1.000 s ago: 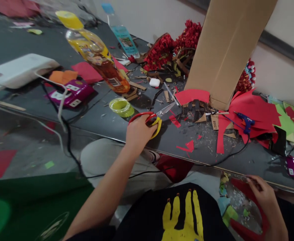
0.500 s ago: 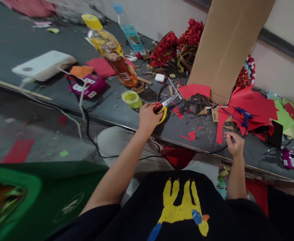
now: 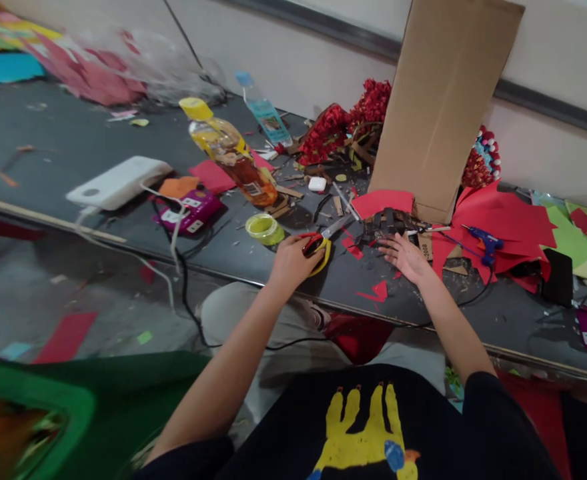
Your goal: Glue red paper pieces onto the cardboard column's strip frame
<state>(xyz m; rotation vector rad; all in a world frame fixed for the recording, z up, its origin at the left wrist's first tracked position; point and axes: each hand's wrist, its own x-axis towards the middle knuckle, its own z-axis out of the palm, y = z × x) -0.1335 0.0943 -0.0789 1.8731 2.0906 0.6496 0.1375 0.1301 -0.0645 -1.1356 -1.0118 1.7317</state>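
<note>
My left hand (image 3: 293, 265) is closed on a pair of scissors (image 3: 322, 245) with red and yellow handles. Their blades point away, up to the right, above the dark table. Open with its fingers spread, my right hand (image 3: 404, 259) is palm partly upward beside dark scraps (image 3: 384, 225) and a piece of red paper (image 3: 384, 201); whether the fingers touch the scraps I cannot tell. Behind them a tall cardboard strip (image 3: 441, 107) stands upright. To the right lies a blue glue gun (image 3: 486, 243) on red paper sheets (image 3: 513, 223).
A tea bottle (image 3: 238, 163), a small yellow-green tub (image 3: 265, 230), a white power bank (image 3: 118, 183) and a purple power strip (image 3: 191, 210) stand to the left. Cables hang over the table's front edge. A green bin (image 3: 123, 393) is below left. A phone (image 3: 557, 277) lies right.
My right hand has moved left and forward from the table's front edge to the dark scraps, and its fingers have spread. My left hand still holds the scissors. The camera view has tilted up.
</note>
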